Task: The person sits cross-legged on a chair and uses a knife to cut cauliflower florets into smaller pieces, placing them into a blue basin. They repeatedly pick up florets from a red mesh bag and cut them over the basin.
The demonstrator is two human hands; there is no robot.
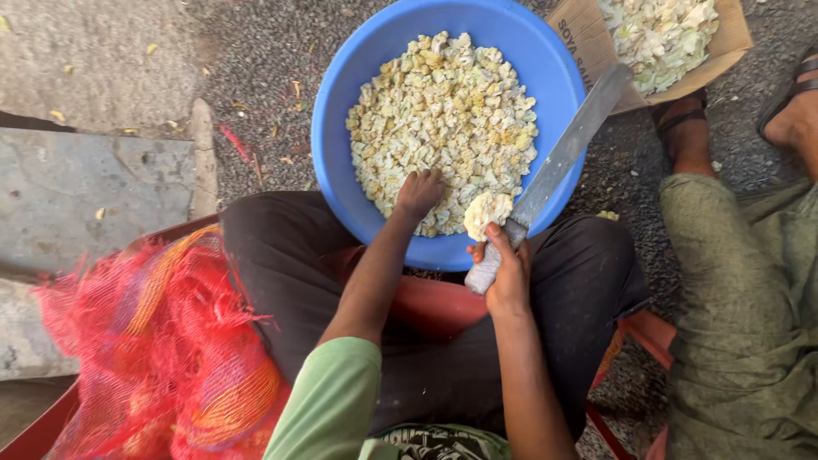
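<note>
Grey gravel ground (pixel 264 60) is seen across the upper frame, with concrete slabs (pixel 77 187) at the left. Red mesh sacking (pixel 153 341) is piled at lower left, touching the wearer's dark-trousered left knee. Olive-clothed legs of another person (pixel 741 298) are seen at right, with sandalled feet (pixel 682 128) near a cardboard box (pixel 733 43) of pale cauliflower trimmings at upper right.

A blue plastic basin (pixel 341 136) is placed at upper centre, its near rim lying between the wearer's knees. It is filled with cut cauliflower florets (pixel 443 119), cream and yellowish. A long steel knife (pixel 567 153) is angled from centre frame up toward the box, blade crossing over the basin's right rim.

The left hand (pixel 419 192) is laid knuckles-up on the florets at the near edge of the heap, fingers curled down into them; whether anything is gripped cannot be told. The right hand (pixel 507 273) is closed round the knife handle, thumb up along it. A cauliflower piece (pixel 486 213) is seen just above that hand, against the blade base, over the basin's near rim.
</note>
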